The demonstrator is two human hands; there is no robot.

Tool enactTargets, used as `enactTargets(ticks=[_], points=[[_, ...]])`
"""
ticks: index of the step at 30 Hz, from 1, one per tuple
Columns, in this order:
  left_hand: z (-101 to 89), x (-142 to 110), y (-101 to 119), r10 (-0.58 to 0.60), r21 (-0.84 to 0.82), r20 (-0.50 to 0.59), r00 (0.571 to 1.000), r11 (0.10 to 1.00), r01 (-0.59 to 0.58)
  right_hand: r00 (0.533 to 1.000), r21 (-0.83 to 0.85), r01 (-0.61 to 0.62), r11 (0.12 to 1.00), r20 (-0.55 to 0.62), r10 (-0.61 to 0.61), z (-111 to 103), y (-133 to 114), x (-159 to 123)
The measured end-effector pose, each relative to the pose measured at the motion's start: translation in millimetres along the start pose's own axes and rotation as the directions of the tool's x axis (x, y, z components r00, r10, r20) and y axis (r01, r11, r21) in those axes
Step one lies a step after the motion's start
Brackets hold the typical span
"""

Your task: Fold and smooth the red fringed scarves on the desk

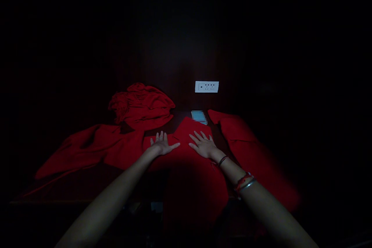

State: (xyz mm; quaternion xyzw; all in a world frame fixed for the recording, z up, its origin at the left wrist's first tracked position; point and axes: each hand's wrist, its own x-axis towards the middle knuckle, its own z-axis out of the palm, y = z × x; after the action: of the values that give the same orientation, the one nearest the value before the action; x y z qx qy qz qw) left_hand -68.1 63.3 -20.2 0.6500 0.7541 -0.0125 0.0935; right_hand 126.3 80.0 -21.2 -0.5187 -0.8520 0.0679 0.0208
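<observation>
A piece of red cloth [188,170] lies over the dark table in front of me, and its lower part hangs down past the front edge. My left hand [162,145] rests flat on its left side, fingers spread. On the right side, my right hand [203,145] presses down the same way with its fingers apart. Neither hand holds anything. Bracelets ring my right forearm. The cloth's near end fades into darkness.
A crumpled red cloth with a fringe [145,104] sits at the back left. Another red cloth [87,143] spreads leftward, and a folded one [247,143] lies at right. A light blue flat object [199,117] is behind my hands, below a white wall socket [207,86].
</observation>
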Motion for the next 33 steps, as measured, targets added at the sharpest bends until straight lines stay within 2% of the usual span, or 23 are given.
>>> enactTargets(ticks=[4, 6, 8, 10, 12, 13, 15, 17, 19, 24, 27, 30, 32, 33], points=[[1.0, 0.3, -1.2, -0.037, 0.003, 0.003, 0.999, 0.999, 0.037, 0.999, 0.012, -0.017, 1.000, 0.041, 0.016, -2.9, 0.7, -0.5], [2.2, 0.0, -0.6, -0.023, -0.006, -0.029, 0.999, 1.000, 0.023, 0.999, 0.026, 0.005, 1.000, 0.052, -0.006, -6.5, 2.4, -2.9], [3.0, -0.9, 1.2, 0.051, -0.006, -0.124, 0.991, 0.999, -0.052, 1.000, 0.034, 0.025, 0.999, 0.008, -0.026, -11.2, 5.4, -6.6], [3.3, -1.2, 4.0, 0.161, 0.003, -0.250, 0.955, 0.986, -0.165, 0.998, 0.039, 0.023, 0.999, -0.051, -0.021, -15.6, 9.1, -10.3], [4.1, 0.3, 6.6, 0.241, 0.008, -0.340, 0.909, 0.967, -0.254, 0.999, 0.046, -0.009, 0.999, -0.031, 0.010, -18.0, 12.2, -12.6], [4.8, 1.8, 7.4, 0.253, 0.001, -0.353, 0.901, 0.963, -0.270, 0.999, 0.048, -0.030, 0.998, 0.016, 0.030, -18.2, 13.2, -13.2], [6.7, 5.9, 7.7, 0.232, -0.023, -0.300, 0.925, 0.968, -0.251, 0.991, 0.039, -0.064, 0.997, 0.121, 0.059, -16.4, 13.8, -13.1], [8.3, 9.8, 6.4, 0.192, -0.043, -0.205, 0.960, 0.978, -0.205, 0.984, 0.020, -0.076, 0.997, 0.161, 0.072, -12.8, 13.0, -12.4], [8.5, 12.4, 4.4, 0.168, -0.051, -0.146, 0.975, 0.983, -0.177, 0.989, 0.013, -0.074, 0.997, 0.132, 0.072, -9.4, 12.8, -11.7], [5.6, 15.1, 0.5, 0.160, -0.044, -0.113, 0.981, 0.985, -0.166, 0.993, 0.062, -0.031, 0.998, 0.113, 0.023, -12.3, 25.9, -16.3], [6.0, 15.7, 0.1, 0.176, -0.050, -0.123, 0.977, 0.982, -0.183, 0.999, 0.145, -0.040, 0.989, 0.029, 0.036, -22.7, 39.1, -28.6], [6.6, 12.3, 2.3, 0.205, -0.056, -0.186, 0.961, 0.974, -0.219, 0.969, 0.278, -0.188, 0.942, -0.105, 0.224, -30.6, 43.6, -46.8], [5.0, 7.6, 4.9, 0.253, -0.042, -0.252, 0.934, 0.961, -0.272, 0.941, 0.343, -0.260, 0.902, -0.120, 0.317, -29.8, 39.6, -57.6], [3.4, 4.9, 6.1, 0.277, -0.034, -0.288, 0.916, 0.954, -0.299, 0.937, 0.356, -0.264, 0.896, -0.123, 0.325, -27.4, 36.3, -61.6]])
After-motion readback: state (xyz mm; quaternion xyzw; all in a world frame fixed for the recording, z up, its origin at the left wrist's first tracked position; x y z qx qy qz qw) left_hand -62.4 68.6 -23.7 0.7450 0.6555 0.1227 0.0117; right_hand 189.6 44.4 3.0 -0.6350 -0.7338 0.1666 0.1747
